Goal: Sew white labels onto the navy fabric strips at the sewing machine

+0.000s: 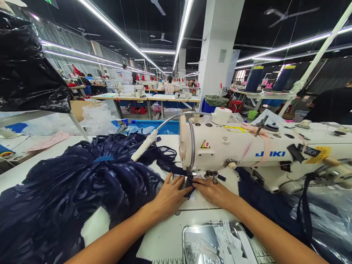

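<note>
My left hand (171,194) lies with its fingers spread on the machine bed, fingertips at a small piece of navy fabric (189,190) beside the needle. From the other side my right hand (210,190) meets the same piece, its fingers close together and pinching the edge. The white sewing machine (220,143) stands over both hands, and its presser foot area (189,176) is partly hidden by fingers. A navy strip runs from the foot toward a large heap of navy lace-like pieces (110,172) on the left, gathered with a blue tie (103,159).
A metal tray (189,229) holding white labels (228,238) sits in front of the machine. Near the needle hangs a flexible-neck lamp (144,146). Navy fabric (264,198) and clear plastic (330,212) lie at right. A black plastic bag (30,66) stands upper left; thread cones (253,80) stand behind.
</note>
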A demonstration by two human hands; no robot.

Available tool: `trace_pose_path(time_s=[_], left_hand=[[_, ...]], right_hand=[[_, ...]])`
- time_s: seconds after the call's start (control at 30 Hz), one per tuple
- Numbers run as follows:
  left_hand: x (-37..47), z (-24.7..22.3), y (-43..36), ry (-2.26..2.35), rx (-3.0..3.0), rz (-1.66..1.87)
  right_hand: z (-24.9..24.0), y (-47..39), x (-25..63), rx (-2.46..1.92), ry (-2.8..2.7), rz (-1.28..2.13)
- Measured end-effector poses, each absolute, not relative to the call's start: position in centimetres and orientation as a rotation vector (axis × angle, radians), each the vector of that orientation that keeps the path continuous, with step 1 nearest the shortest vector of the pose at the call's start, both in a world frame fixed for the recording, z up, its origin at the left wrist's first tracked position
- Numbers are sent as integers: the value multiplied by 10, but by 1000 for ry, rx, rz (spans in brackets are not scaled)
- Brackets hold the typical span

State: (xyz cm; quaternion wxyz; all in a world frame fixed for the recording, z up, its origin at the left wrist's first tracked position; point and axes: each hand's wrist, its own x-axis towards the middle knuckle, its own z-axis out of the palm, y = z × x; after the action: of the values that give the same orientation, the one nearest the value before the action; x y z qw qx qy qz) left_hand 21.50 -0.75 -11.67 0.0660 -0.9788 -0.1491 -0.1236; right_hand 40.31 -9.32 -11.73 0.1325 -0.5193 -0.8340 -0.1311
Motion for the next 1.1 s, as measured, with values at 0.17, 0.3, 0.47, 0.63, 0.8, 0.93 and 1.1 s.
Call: trace_pose_path(time_s=[0.17, 0.3, 0.47, 0.63, 0.8, 0.93, 1.1], left_hand=[[216, -118, -8, -449, -2932, -404], [216, -119, -8, -460, -2936, -404], [219, -118, -10, -495, -2955, -378], [222, -120, -11, -548, -2949, -388], [224, -122, -12, -561, -2904, -430], [227, -123, -14, -576, -2853, -456], [229, -125, -15, -593, -2803, -490]], right_hand=[[-120, -93, 405, -1468, -2387, -350], [-125, -91, 408, -1422, -2368, -321], [-125, -89, 410, -1394, -2367, -352], [-127, -89, 411, -1439, -2365, -310], [-127, -88, 411, -1488, -2358, -261], [-125, -87, 409, -1570, -2335, -222], [-126, -85, 410, -1575, -2320, -221]])
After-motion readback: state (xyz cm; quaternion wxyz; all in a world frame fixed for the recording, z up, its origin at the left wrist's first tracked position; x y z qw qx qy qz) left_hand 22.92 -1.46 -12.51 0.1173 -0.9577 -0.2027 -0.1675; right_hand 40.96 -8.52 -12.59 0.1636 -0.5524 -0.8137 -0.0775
